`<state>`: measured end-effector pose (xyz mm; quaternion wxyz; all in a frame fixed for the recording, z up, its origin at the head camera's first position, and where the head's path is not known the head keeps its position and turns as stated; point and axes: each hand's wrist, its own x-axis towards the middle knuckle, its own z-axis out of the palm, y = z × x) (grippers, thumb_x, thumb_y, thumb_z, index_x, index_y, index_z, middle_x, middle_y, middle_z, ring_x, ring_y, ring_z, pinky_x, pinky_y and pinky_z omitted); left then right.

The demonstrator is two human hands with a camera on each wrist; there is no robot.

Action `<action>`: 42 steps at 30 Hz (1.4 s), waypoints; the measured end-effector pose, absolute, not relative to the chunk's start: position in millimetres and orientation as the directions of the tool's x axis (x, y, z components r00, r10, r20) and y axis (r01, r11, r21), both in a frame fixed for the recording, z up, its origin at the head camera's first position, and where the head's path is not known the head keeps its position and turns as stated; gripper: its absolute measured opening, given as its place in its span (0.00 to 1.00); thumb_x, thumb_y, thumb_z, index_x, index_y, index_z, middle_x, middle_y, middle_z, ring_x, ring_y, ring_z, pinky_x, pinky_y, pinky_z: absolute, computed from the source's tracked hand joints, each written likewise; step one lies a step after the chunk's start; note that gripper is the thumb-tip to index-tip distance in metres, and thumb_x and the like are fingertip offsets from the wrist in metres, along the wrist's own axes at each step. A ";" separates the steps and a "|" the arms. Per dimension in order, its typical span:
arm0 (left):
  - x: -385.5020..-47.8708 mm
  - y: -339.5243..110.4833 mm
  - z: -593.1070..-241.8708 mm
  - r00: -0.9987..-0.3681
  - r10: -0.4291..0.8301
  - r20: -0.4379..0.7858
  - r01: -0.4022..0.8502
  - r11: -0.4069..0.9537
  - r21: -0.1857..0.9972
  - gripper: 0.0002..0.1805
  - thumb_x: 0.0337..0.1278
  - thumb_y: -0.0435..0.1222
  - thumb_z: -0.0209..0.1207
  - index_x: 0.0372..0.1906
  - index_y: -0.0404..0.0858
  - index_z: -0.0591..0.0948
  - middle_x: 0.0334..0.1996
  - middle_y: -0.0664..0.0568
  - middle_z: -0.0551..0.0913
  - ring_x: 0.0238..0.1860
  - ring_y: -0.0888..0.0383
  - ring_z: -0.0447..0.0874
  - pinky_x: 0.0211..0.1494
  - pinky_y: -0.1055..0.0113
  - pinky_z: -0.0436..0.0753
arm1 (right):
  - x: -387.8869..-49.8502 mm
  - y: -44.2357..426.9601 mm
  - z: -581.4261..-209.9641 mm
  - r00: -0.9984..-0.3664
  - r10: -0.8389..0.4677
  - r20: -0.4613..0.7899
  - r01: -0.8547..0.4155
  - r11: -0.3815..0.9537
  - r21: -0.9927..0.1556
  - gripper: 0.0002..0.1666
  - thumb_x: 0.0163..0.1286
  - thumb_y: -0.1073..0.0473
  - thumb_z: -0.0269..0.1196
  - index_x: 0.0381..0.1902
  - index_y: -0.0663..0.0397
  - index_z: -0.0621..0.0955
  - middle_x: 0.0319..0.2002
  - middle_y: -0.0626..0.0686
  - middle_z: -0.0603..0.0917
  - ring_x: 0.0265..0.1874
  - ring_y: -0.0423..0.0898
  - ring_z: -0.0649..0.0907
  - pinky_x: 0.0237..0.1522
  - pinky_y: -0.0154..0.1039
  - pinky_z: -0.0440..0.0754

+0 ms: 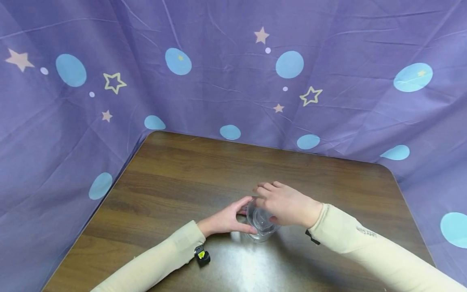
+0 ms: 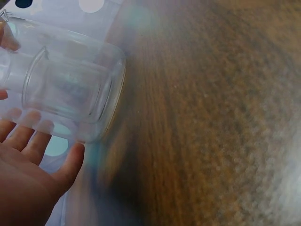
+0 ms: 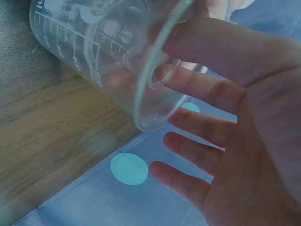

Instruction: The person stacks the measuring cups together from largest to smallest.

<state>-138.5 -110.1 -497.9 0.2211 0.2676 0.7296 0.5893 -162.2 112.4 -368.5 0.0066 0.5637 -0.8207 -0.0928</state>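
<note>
A large clear glass beaker (image 1: 258,238) with white graduation marks stands on the table in front of me. My left hand (image 1: 227,219) holds it from the left, thumb on the near side and fingers round the far side. Nested inside is a smaller glass beaker (image 2: 70,89), seen through the outer wall in the left wrist view. My right hand (image 1: 286,205) is over the mouth, its thumb and index finger reaching inside the rim and pinching a small beaker (image 2: 13,70). The other right fingers are spread outside. Reflections blur the edges of the inner glass.
The brown wooden table (image 1: 175,174) stretches away behind the hands and to both sides. A purple curtain (image 1: 219,93) with stars and blue dots hangs round its back and sides. Black straps with small devices (image 1: 202,256) sit at the wrists.
</note>
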 end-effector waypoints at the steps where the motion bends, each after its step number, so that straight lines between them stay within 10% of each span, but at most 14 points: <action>1: -138.3 -110.1 -497.7 -0.761 0.649 -0.011 0.127 0.165 0.978 0.49 0.57 0.39 0.75 0.79 0.39 0.61 0.75 0.42 0.68 0.71 0.46 0.73 0.73 0.62 0.74 | -161.9 112.2 -369.9 -0.363 -0.927 -0.096 -0.924 0.344 0.168 0.33 0.50 0.50 0.83 0.54 0.50 0.86 0.63 0.56 0.81 0.64 0.55 0.78 0.61 0.50 0.81; 23: -138.2 -110.8 -500.9 -0.745 0.667 0.028 0.151 0.127 0.980 0.51 0.58 0.43 0.75 0.80 0.38 0.59 0.77 0.42 0.66 0.71 0.48 0.73 0.73 0.62 0.74 | -160.2 109.9 -388.0 -0.303 -0.952 -0.035 -0.901 0.274 0.337 0.32 0.47 0.42 0.83 0.49 0.48 0.88 0.58 0.54 0.85 0.61 0.54 0.81 0.58 0.47 0.82; 42: -139.0 -110.4 -499.3 -0.748 0.663 0.034 0.152 0.122 0.981 0.47 0.57 0.37 0.75 0.78 0.38 0.63 0.72 0.42 0.72 0.68 0.50 0.76 0.72 0.60 0.76 | -165.2 120.3 -379.6 -0.336 -0.942 0.018 -0.918 0.332 0.216 0.30 0.51 0.46 0.83 0.51 0.47 0.88 0.60 0.57 0.84 0.63 0.56 0.80 0.61 0.52 0.81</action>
